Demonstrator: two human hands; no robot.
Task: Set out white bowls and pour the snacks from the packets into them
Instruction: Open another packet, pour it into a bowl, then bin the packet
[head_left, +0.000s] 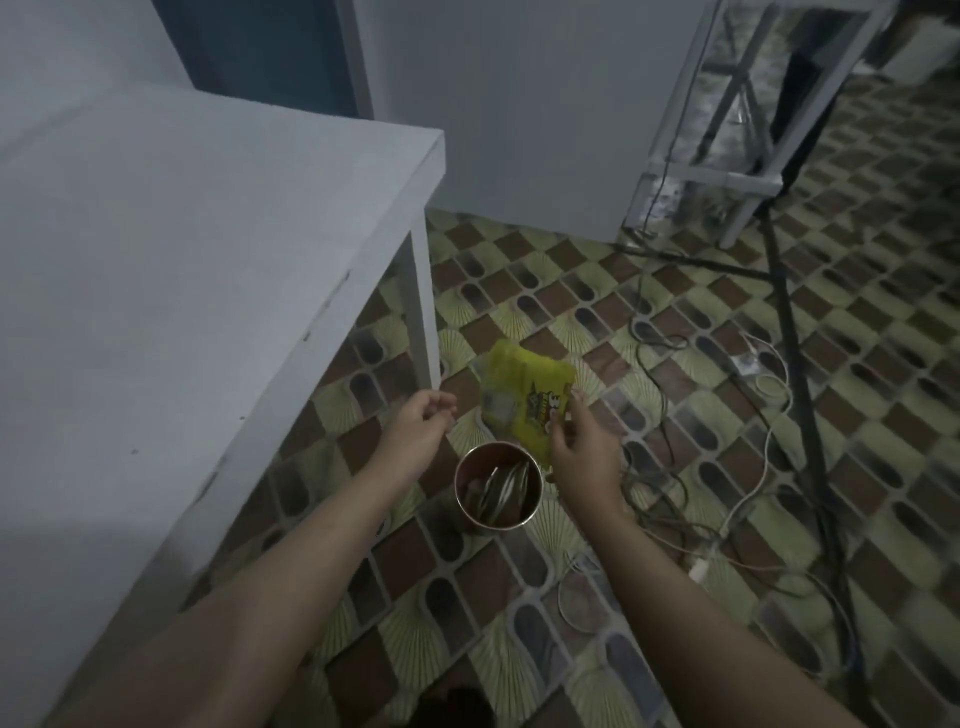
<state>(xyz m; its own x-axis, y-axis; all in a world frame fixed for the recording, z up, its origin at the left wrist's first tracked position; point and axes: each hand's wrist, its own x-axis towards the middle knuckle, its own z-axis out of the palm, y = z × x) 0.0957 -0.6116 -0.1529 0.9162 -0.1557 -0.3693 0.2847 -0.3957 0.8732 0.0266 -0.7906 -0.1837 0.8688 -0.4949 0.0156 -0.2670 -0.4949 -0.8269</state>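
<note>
A: Yellow packet (524, 402) up in the air over the floor, held upright, a little tilted, printed logo facing us.

B: Who's got it?

A: Right hand (582, 447) pinches its right edge. It's crinkled; whether the top is open, I can't tell.

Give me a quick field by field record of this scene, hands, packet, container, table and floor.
left hand: left hand held in the air beside the packet, fingers loosely curled, holding nothing
right hand: right hand grips the yellow snack packet by its right edge
container: round metal container below the packet on the floor, contents unclear
table: white table to the left, no white bowl visible on it
floor: patterned floor with cables lying on the right
</note>
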